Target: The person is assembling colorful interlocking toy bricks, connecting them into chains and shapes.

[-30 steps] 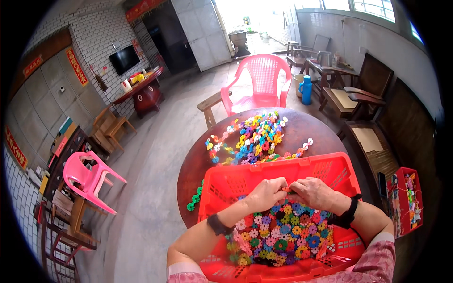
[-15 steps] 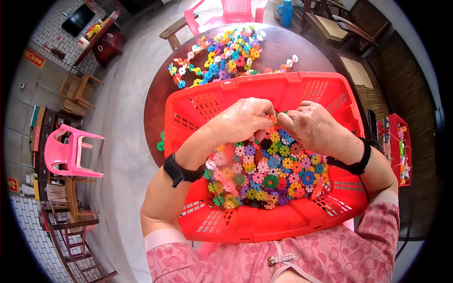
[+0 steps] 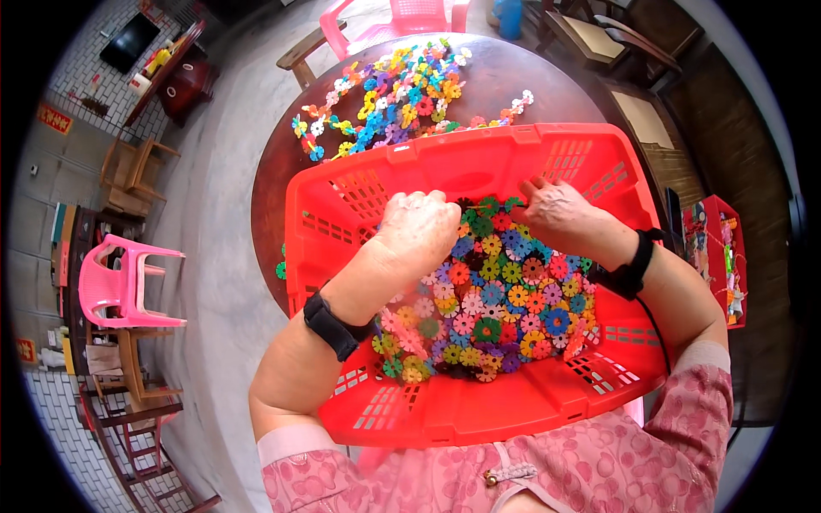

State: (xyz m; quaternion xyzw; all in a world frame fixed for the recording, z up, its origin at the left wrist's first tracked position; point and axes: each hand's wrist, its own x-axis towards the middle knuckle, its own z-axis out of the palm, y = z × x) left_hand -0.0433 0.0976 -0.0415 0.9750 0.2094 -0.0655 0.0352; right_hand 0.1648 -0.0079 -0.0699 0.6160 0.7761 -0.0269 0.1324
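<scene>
Head view, the only one: red slotted basket (image 3: 500, 158) close in front of the pink patterned blouse (image 3: 590, 470), far rim reaching over the round dark-brown table (image 3: 505, 73). Inside, heaped across the bottom, loose-looking flower-shaped plastic discs (image 3: 487, 330) in green, pink, blue, orange and purple, many overlapping. Over the far part of the heap, left hand (image 3: 419, 231) and right hand (image 3: 560, 215), apart from each other, with a short row of green discs (image 3: 489, 205) between. Left hand curled, knuckles up, fingertips out of sight; just beside, a small dark piece (image 3: 466, 203). Right hand bent inward toward the row, fingers partly hidden. Impossible to tell, for either one, pinching a disc or merely curled around nothing. Beyond the basket, on the table, tangled chains of joined discs (image 3: 419, 94).

Step in hand, by judgement: probably handling a strand within the basket, perhaps linking pieces or drawing the row straight; no joint clearly visible beneath the fingers. Next move, likewise a judgement: calls for a steady fingertip hold at each end of the row, notch lined up with notch before any push, and only light tension, to avoid popping pieces apart or snagging neighbours in the heap.
</scene>
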